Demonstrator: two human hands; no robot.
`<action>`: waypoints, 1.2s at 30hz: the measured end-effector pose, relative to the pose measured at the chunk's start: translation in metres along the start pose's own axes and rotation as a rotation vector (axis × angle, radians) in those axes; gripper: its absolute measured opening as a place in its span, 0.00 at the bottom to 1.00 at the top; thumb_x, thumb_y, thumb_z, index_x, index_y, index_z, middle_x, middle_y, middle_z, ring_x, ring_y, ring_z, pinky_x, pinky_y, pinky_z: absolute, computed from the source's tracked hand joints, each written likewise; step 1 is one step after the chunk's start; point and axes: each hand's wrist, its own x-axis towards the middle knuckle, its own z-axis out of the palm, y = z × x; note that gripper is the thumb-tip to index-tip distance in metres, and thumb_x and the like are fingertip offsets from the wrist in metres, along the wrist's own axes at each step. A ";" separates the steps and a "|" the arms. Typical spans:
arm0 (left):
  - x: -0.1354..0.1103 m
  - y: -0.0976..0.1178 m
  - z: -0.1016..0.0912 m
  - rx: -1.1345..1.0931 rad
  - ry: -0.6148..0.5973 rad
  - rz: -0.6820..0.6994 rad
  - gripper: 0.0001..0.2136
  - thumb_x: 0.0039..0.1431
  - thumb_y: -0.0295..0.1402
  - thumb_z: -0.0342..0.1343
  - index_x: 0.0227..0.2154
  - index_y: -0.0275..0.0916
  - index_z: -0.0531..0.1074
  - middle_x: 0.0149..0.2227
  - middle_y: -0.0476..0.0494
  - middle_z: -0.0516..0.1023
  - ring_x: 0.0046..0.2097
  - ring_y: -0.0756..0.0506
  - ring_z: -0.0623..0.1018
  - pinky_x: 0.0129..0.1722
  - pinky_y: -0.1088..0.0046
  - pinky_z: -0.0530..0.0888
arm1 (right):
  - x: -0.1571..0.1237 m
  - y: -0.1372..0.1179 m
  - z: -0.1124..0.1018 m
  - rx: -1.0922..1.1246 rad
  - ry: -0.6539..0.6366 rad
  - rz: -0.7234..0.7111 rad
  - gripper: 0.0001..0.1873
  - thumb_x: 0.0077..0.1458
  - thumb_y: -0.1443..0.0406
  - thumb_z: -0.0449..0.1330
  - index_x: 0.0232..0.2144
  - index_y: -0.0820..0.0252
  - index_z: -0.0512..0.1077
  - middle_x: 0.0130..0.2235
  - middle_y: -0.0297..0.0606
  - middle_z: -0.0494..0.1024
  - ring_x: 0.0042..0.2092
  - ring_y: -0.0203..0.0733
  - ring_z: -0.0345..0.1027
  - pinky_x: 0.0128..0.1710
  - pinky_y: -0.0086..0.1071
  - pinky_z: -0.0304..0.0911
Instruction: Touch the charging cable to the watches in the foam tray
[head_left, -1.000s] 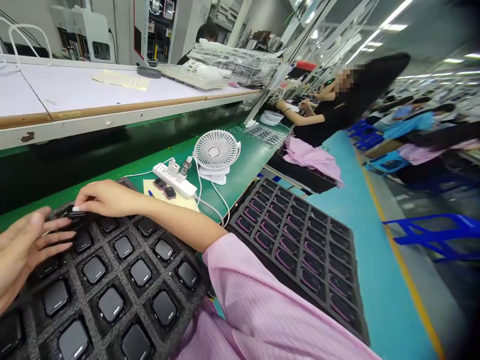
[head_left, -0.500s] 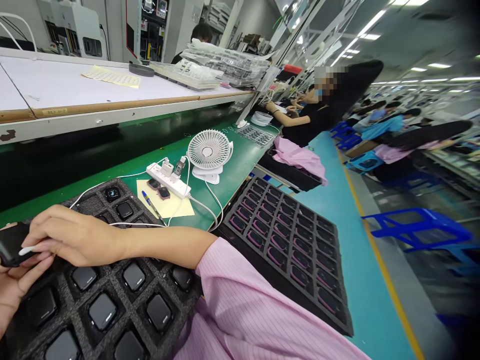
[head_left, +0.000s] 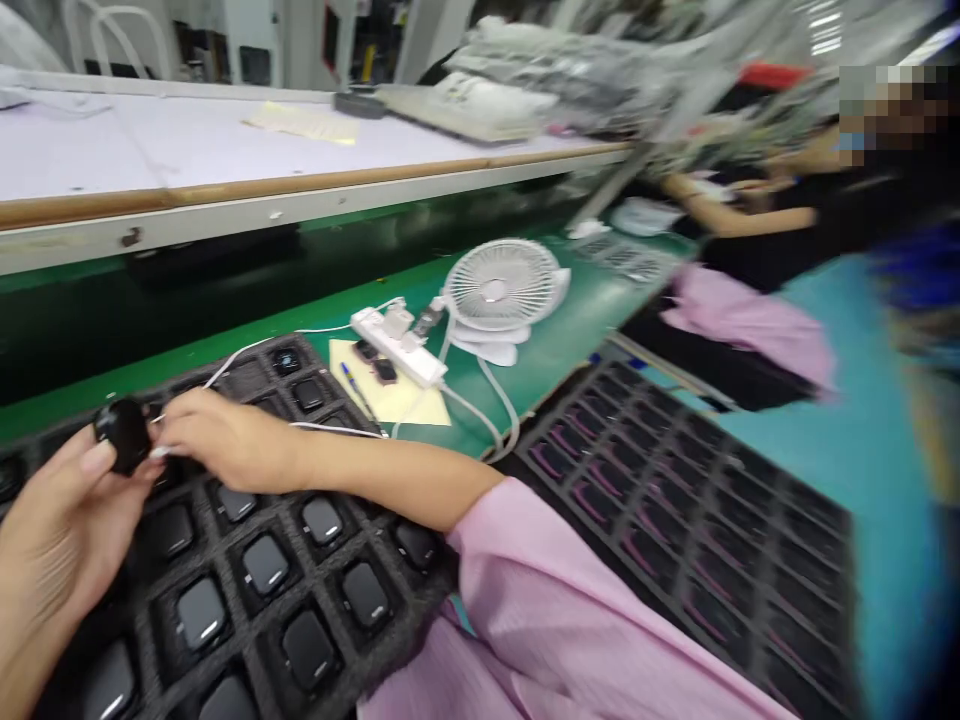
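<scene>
At the left, above a dark foam tray (head_left: 390, 645), my left hand (head_left: 71, 530) is closed round a black smartwatch body (head_left: 126, 435), thumb and fingers at its edges. Fingers pinched together, my right hand (head_left: 232, 440) holds the small white end of a cable (head_left: 159, 452) close beside the watch. Whether the two touch is blurred. Several square smartwatches (head_left: 266, 563) sit face up in the tray's compartments. A watch (head_left: 286, 360) in the far row has a lit display.
A white power strip (head_left: 397, 345) and a white fan (head_left: 506, 285) stand on the green bench, by a blue pen (head_left: 356, 390) on yellow paper (head_left: 412, 408). Another foam tray (head_left: 690, 510) lies right. A white shelf (head_left: 187, 150) crosses above. A co-worker (head_left: 840, 210) sits far right.
The view has swung left, so things appear farther right. My hands have drawn apart slightly, and the watch is now upright in my left hand, with my right hand beside it.
</scene>
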 end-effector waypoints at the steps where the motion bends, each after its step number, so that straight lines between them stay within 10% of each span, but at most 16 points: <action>1: -0.001 0.004 0.002 -0.090 0.066 -0.035 0.06 0.55 0.40 0.62 0.33 0.47 0.81 0.39 0.44 0.84 0.41 0.40 0.81 0.42 0.60 0.82 | -0.004 -0.002 0.000 0.012 0.043 0.021 0.07 0.70 0.71 0.56 0.40 0.57 0.72 0.53 0.44 0.78 0.61 0.42 0.70 0.65 0.38 0.68; 5: -0.003 0.002 -0.003 0.379 0.220 0.373 0.15 0.46 0.36 0.68 0.40 0.43 0.80 0.37 0.46 0.82 0.35 0.45 0.78 0.39 0.64 0.78 | -0.018 -0.001 -0.005 0.257 0.308 0.242 0.11 0.67 0.56 0.63 0.42 0.56 0.69 0.42 0.38 0.75 0.44 0.41 0.72 0.48 0.37 0.73; 8: -0.006 -0.006 -0.009 0.713 0.101 0.587 0.14 0.55 0.33 0.63 0.45 0.43 0.79 0.40 0.44 0.82 0.37 0.45 0.78 0.37 0.66 0.78 | -0.022 -0.001 -0.009 0.508 0.227 0.399 0.23 0.59 0.51 0.70 0.49 0.55 0.71 0.38 0.32 0.72 0.34 0.36 0.67 0.35 0.30 0.68; 14: -0.010 -0.016 -0.004 0.816 0.033 0.842 0.15 0.61 0.27 0.61 0.51 0.41 0.73 0.43 0.40 0.82 0.43 0.42 0.82 0.38 0.66 0.79 | -0.022 -0.013 -0.007 0.653 0.193 0.504 0.24 0.56 0.48 0.73 0.47 0.55 0.78 0.38 0.36 0.79 0.42 0.42 0.76 0.48 0.39 0.74; 23: -0.011 -0.016 -0.005 0.861 0.023 0.795 0.12 0.61 0.29 0.61 0.48 0.41 0.74 0.42 0.40 0.84 0.43 0.41 0.83 0.42 0.63 0.80 | -0.025 -0.013 -0.008 0.572 0.152 0.474 0.26 0.57 0.48 0.73 0.51 0.56 0.75 0.38 0.36 0.79 0.40 0.41 0.75 0.46 0.38 0.74; 28: -0.006 -0.003 -0.019 0.853 0.119 0.624 0.11 0.59 0.31 0.62 0.44 0.40 0.78 0.42 0.44 0.85 0.42 0.43 0.82 0.44 0.65 0.79 | -0.026 0.011 -0.034 0.085 0.223 0.469 0.14 0.65 0.53 0.64 0.41 0.57 0.74 0.42 0.42 0.82 0.43 0.46 0.76 0.46 0.39 0.71; 36: 0.004 -0.012 -0.032 0.881 0.173 0.635 0.11 0.56 0.31 0.60 0.42 0.37 0.79 0.40 0.44 0.84 0.39 0.44 0.81 0.41 0.67 0.78 | 0.008 0.061 -0.040 -0.313 -0.218 0.382 0.08 0.66 0.66 0.59 0.39 0.59 0.79 0.48 0.46 0.85 0.51 0.53 0.77 0.55 0.44 0.67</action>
